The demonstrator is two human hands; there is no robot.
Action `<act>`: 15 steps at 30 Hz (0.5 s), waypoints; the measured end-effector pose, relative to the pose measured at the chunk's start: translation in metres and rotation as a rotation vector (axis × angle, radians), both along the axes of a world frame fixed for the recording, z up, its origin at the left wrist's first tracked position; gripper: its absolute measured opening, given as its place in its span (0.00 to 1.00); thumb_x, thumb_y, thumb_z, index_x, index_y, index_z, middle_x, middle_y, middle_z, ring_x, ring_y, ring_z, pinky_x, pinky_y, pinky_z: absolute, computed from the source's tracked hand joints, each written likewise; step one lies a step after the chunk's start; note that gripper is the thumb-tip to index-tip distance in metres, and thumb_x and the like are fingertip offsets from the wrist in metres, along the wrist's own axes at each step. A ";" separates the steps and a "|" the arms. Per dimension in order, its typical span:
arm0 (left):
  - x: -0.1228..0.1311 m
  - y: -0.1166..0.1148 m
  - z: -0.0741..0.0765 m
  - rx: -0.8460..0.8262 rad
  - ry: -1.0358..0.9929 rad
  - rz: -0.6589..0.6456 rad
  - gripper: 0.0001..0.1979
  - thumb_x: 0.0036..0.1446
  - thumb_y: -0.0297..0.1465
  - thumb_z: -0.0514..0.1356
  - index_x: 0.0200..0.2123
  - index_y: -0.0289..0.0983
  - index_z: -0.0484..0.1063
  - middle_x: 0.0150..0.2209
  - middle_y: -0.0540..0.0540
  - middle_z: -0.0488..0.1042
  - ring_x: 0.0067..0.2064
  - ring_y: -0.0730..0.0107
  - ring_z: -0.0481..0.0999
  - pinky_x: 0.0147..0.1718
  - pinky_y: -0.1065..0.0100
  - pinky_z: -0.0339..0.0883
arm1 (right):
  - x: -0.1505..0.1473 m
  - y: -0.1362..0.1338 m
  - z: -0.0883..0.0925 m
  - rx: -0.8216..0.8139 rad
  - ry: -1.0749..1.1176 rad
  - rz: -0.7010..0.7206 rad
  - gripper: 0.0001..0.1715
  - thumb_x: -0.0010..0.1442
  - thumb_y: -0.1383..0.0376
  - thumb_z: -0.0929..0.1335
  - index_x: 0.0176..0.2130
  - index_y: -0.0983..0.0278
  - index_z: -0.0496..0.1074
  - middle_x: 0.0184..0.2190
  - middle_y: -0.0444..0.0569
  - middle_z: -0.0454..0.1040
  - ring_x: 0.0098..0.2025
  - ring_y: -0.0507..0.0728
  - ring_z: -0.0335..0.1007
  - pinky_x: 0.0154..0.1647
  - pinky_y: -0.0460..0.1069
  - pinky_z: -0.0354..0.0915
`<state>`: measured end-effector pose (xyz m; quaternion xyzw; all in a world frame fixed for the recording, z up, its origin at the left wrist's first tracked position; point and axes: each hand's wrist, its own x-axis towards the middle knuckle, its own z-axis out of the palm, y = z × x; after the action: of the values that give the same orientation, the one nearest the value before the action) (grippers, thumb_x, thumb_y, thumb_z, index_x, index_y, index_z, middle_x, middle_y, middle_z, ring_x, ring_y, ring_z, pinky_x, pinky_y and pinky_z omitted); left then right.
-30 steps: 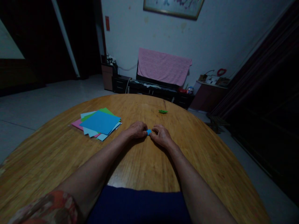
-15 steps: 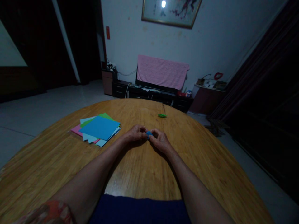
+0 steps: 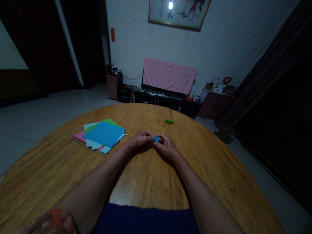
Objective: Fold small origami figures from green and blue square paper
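Note:
Between my two hands, low over the middle of the table, is a small folded piece of blue paper (image 3: 156,139). My left hand (image 3: 142,138) pinches its left side with the fingers closed. On the other side, my right hand (image 3: 166,145) grips it between thumb and fingers. Parts of the paper are hidden by the fingertips, and its exact folds are too small to make out. Beyond my hands, slightly right, lies a small green folded paper piece (image 3: 169,121), pointed at its ends and touched by neither hand.
A loose stack of coloured paper sheets (image 3: 104,133), blue on top, lies left of my hands on the round wooden table (image 3: 195,175). Past the table's far edge stands a low black cabinet (image 3: 156,100) with a screen under a pink cloth (image 3: 169,75).
My fingers have shifted slightly around the blue paper, and its visible part now looks flatter and more pointed. The green piece and the stack stay where they were.

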<state>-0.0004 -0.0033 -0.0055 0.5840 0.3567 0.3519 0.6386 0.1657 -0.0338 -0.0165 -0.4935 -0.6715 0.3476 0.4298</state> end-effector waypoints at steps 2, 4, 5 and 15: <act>-0.001 0.001 0.000 -0.014 0.015 -0.009 0.09 0.44 0.31 0.62 0.19 0.34 0.66 0.16 0.51 0.63 0.17 0.80 0.60 0.18 0.72 0.50 | 0.000 0.001 0.000 -0.025 0.028 0.018 0.15 0.49 0.62 0.67 0.40 0.62 0.69 0.24 0.40 0.70 0.24 0.49 0.64 0.24 0.43 0.59; -0.002 0.001 0.000 -0.037 -0.007 -0.023 0.10 0.44 0.32 0.62 0.18 0.34 0.66 0.16 0.51 0.63 0.17 0.79 0.60 0.18 0.72 0.50 | 0.000 0.001 0.000 -0.063 0.065 0.047 0.17 0.49 0.62 0.68 0.41 0.61 0.68 0.24 0.40 0.70 0.23 0.49 0.63 0.23 0.43 0.58; -0.003 0.001 0.000 -0.050 -0.023 -0.033 0.10 0.44 0.32 0.63 0.18 0.34 0.66 0.16 0.51 0.64 0.17 0.79 0.61 0.18 0.72 0.50 | 0.000 0.002 0.000 -0.085 0.085 0.063 0.18 0.49 0.62 0.68 0.42 0.61 0.68 0.24 0.40 0.70 0.23 0.49 0.63 0.23 0.43 0.58; -0.005 -0.003 0.009 -0.037 -0.038 0.014 0.12 0.41 0.35 0.66 0.22 0.32 0.71 0.17 0.52 0.64 0.19 0.79 0.61 0.20 0.72 0.51 | -0.006 -0.005 0.004 -0.183 0.209 0.128 0.20 0.47 0.61 0.70 0.42 0.61 0.67 0.21 0.36 0.67 0.19 0.47 0.57 0.20 0.42 0.53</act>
<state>-0.0056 -0.0064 0.0034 0.5630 0.3548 0.3608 0.6535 0.1594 -0.0393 -0.0128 -0.4481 -0.6188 0.4832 0.4276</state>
